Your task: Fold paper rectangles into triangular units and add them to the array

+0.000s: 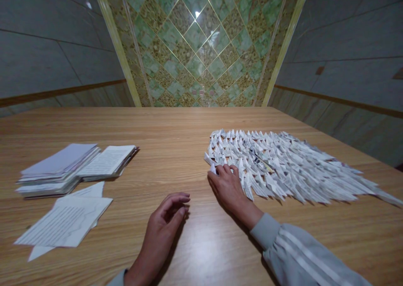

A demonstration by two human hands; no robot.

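My right hand (227, 186) reaches to the near left corner of a wide spread of small folded paper boats (283, 166) on the wooden table (176, 131). Its fingertips pinch one small folded paper piece (213, 168) at the spread's edge. My left hand (163, 225) rests on the table to the left, fingers loosely curled and apart, holding nothing. A grey sleeve with white stripes covers my right forearm.
An open book on a stack of papers (72, 166) lies at the left. Loose printed sheets (66, 221) lie nearer, at the front left. A tiled wall with a green diamond-patterned panel (201, 47) rises behind the table's far edge.
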